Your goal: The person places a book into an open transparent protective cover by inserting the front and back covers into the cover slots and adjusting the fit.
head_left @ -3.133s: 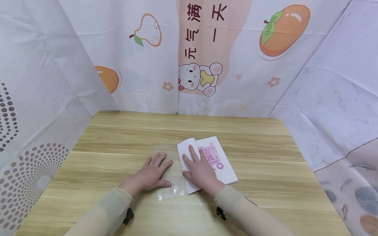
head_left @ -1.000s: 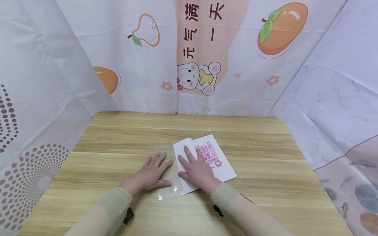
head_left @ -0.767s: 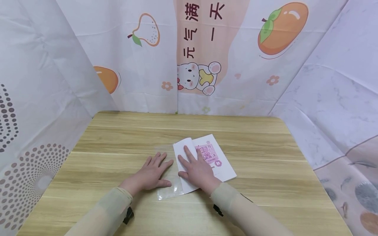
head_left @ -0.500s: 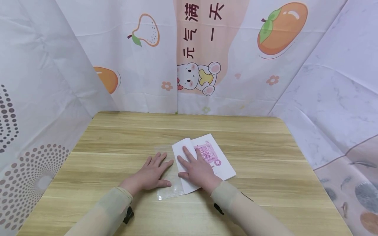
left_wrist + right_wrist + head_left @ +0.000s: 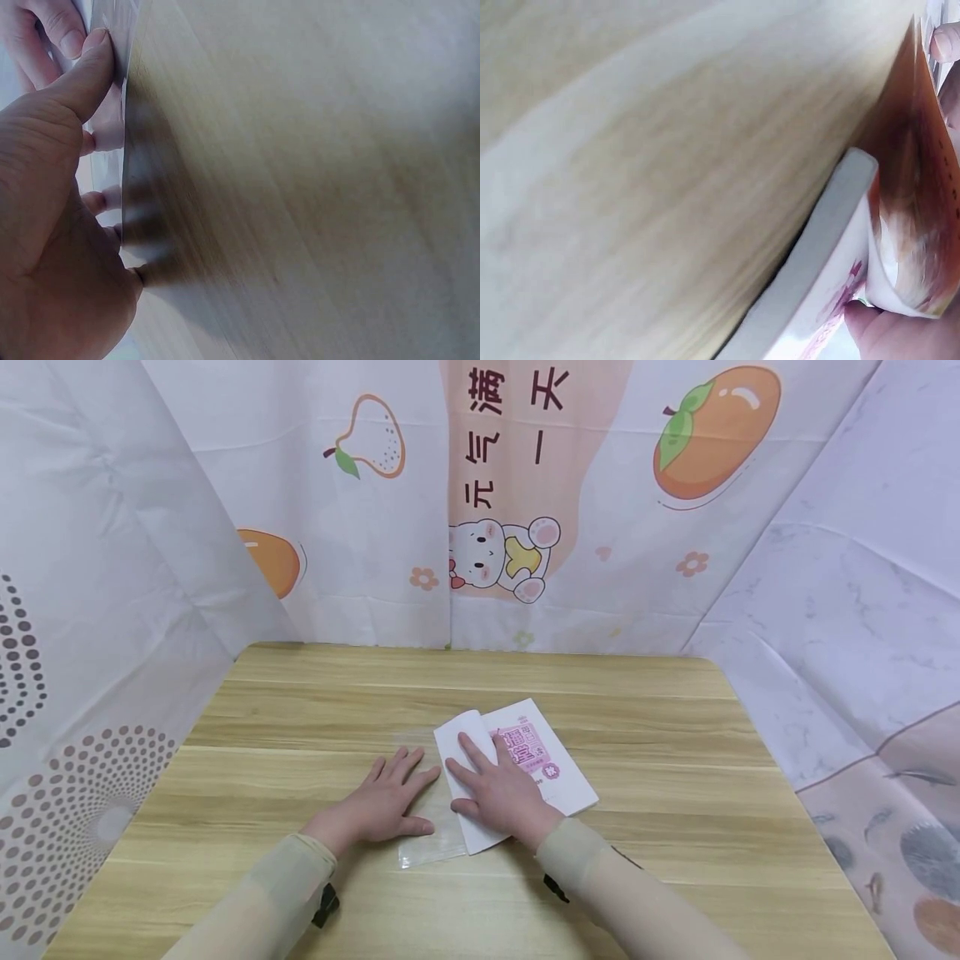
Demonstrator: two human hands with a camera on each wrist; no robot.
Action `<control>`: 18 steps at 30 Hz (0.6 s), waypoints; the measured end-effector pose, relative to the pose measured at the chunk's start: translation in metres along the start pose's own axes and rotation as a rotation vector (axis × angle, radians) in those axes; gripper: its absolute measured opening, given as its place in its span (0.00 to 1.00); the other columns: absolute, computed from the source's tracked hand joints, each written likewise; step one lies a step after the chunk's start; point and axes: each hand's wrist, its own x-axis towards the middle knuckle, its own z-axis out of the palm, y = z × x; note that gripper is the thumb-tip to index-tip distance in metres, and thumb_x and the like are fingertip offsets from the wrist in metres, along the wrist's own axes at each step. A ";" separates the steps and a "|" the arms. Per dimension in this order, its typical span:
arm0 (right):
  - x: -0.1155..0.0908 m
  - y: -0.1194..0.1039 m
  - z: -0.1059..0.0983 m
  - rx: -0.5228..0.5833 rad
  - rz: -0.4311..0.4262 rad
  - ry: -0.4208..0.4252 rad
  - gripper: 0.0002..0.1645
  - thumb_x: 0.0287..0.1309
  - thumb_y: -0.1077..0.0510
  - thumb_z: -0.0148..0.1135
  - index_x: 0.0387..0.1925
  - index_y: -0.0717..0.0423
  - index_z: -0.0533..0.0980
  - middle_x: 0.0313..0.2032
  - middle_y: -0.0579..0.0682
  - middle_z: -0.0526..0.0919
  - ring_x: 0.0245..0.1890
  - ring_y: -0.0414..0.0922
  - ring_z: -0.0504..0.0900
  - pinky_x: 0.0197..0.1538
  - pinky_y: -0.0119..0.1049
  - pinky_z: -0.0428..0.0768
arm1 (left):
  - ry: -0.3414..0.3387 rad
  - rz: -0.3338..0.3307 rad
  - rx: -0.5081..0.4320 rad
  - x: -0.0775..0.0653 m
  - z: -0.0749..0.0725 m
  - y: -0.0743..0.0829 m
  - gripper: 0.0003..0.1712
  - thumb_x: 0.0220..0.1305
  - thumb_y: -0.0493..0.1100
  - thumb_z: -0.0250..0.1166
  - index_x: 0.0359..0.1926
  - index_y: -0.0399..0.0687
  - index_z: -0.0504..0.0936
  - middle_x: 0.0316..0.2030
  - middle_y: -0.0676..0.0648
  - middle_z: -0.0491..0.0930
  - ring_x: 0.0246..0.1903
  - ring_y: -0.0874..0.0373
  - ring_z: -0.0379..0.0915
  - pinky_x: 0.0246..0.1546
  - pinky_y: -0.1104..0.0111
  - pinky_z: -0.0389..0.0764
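A book [image 5: 570,777] lies on the table with its front cover [image 5: 448,739] folded over to the left, white inner side up, baring a title page with pink print. My right hand [image 5: 498,793] rests on that cover, fingers spread; one finger lies by the title page. The cover's orange outer side [image 5: 907,142] shows in the right wrist view. Left of the book, my left hand [image 5: 386,797] presses a clear plastic sheet [image 5: 435,852] on the table with spread fingers. The cover's left edge overlaps the sheet. In the left wrist view, my left thumb [image 5: 94,71] lies along the sheet's edge.
The wood-grain table [image 5: 675,735] carries the book and the sheet. A printed curtain [image 5: 600,527] hangs behind its far edge, and more cloth hangs at both sides. A small black device [image 5: 326,906] is strapped to the left wrist.
Under my right hand, the book and its folded cover have slid a little left, further over the plastic sheet. My left hand has stayed in place on the sheet.
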 end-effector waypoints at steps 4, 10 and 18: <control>0.001 -0.001 0.003 -0.041 0.005 0.000 0.39 0.70 0.29 0.52 0.77 0.36 0.64 0.81 0.50 0.49 0.73 0.73 0.58 0.71 0.57 0.68 | -0.004 -0.003 0.003 0.000 0.000 0.000 0.48 0.66 0.64 0.66 0.78 0.49 0.61 0.79 0.32 0.46 0.78 0.30 0.37 0.72 0.32 0.45; 0.003 -0.002 0.008 -0.114 -0.008 0.022 0.40 0.70 0.28 0.49 0.77 0.36 0.63 0.81 0.53 0.50 0.75 0.69 0.58 0.76 0.59 0.58 | -0.002 0.002 0.012 -0.001 0.000 0.000 0.48 0.67 0.64 0.65 0.79 0.48 0.60 0.79 0.31 0.46 0.78 0.29 0.37 0.72 0.32 0.44; 0.003 -0.004 0.009 -0.202 -0.024 0.054 0.41 0.70 0.27 0.47 0.77 0.37 0.63 0.80 0.54 0.53 0.78 0.58 0.56 0.76 0.60 0.56 | -0.009 -0.011 0.003 -0.001 -0.002 0.003 0.48 0.67 0.64 0.65 0.78 0.47 0.61 0.79 0.31 0.46 0.78 0.30 0.38 0.72 0.32 0.44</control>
